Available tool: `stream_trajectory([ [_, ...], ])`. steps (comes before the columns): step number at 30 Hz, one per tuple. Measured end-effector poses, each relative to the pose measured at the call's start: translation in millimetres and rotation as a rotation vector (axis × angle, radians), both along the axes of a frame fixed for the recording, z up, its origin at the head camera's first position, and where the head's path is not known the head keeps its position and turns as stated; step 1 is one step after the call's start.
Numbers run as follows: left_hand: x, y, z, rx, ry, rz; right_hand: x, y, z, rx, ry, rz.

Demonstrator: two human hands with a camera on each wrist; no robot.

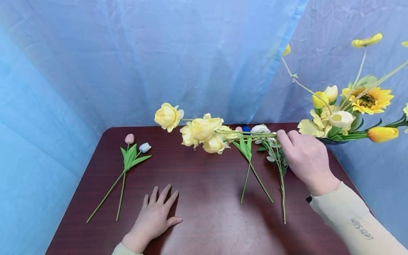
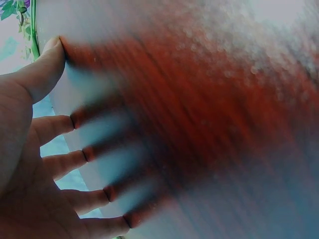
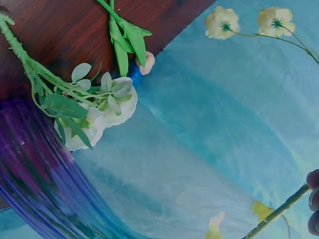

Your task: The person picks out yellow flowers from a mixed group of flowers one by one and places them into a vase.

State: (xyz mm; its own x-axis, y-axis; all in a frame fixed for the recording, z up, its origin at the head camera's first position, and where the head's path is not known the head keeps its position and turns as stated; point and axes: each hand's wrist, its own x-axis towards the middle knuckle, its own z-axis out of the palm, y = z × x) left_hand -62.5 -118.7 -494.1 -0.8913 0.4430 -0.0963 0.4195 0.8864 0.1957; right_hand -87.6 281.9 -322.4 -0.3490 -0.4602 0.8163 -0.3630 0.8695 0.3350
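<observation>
My right hand (image 1: 304, 159) grips the thin green stems of a spray of pale yellow flowers (image 1: 204, 131), held sideways above the far part of the table with the blooms toward the left. In the right wrist view its fingertips (image 3: 313, 199) pinch a stem (image 3: 279, 214) at the edge. Palm down with fingers spread, my left hand (image 1: 153, 219) rests at the front of the dark wooden table (image 1: 204, 212) and holds nothing. A pink and a pale blue tulip (image 1: 130, 159) lie crossed nearest to it.
Right of the middle lie crossed tulips (image 1: 247, 156) and a white-flowered branch (image 1: 282, 187). A ribbed purple-blue vase (image 3: 60, 179) stands at the back right, with a sunflower (image 1: 368, 100) and other yellow flowers. Blue curtain (image 1: 191, 63) hangs behind the table.
</observation>
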Motion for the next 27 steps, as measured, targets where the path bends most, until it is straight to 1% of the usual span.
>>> stream_trajectory([
  [7,2.0,-3,0.4,0.011,0.004,0.006,-2.3,6,-3.0,-0.011,-0.005,0.000],
  [12,2.2,-6,-1.0,0.011,0.018,0.005,-5.9,10,-3.1,-0.051,-0.001,-0.006],
  [14,1.9,-6,-1.7,0.012,0.026,0.003,-8.3,14,-2.1,-0.086,-0.005,-0.018],
  [17,1.5,-5,-2.6,0.012,0.033,0.000,-11.7,23,0.4,-0.148,-0.040,-0.054],
  [22,1.4,-2,-2.6,0.011,0.018,0.002,-13.6,43,5.1,-0.240,-0.098,-0.159],
  [24,1.4,-1,-1.8,0.011,0.009,0.004,-13.5,50,7.8,-0.297,-0.107,-0.186],
  [27,1.2,1,-0.4,0.012,0.000,0.005,-12.7,61,12.7,-0.404,-0.104,-0.203],
])
